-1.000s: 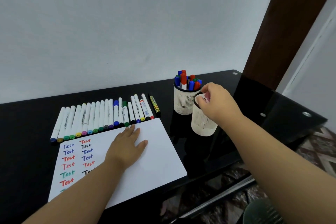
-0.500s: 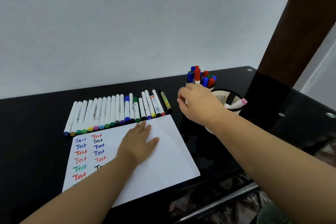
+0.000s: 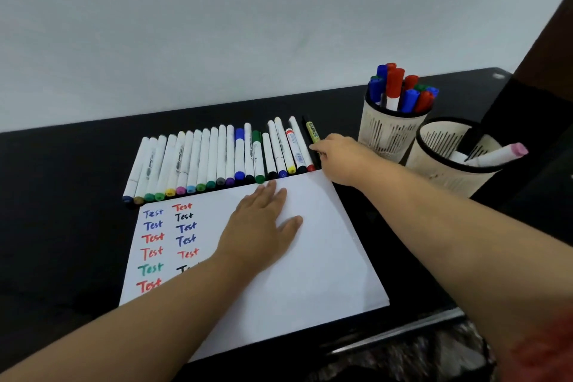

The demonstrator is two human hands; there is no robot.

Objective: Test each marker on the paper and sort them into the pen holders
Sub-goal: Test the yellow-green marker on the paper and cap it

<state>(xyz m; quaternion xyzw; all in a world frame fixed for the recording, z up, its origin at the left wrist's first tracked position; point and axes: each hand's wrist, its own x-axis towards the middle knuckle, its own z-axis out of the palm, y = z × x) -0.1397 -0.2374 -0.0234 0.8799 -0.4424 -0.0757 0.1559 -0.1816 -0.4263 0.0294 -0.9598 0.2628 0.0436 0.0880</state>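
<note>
A white paper (image 3: pixel 313 257) lies on the black table, with "Test" written several times in colours at its left. My left hand (image 3: pixel 257 226) rests flat on it. Behind the paper lies a row of several markers (image 3: pixel 217 158). My right hand (image 3: pixel 341 161) reaches to the row's right end, where its fingertips pinch the black marker with a yellow label (image 3: pixel 312 132), which still lies on the table. The far pen holder (image 3: pixel 387 136) is full of red, blue and green capped markers. The near pen holder (image 3: pixel 440 174) holds a pink-tipped marker (image 3: pixel 496 156) and a dark one.
The black glass table (image 3: pixel 62 226) meets a plain white wall at the back. Its front edge runs just below the paper. A dark brown door frame (image 3: pixel 545 49) rises at the right, behind the holders.
My right hand left the near pen holder, where it dropped the pink-tipped marker, and moved left to the black marker at the row's end. My left hand stayed on the paper.
</note>
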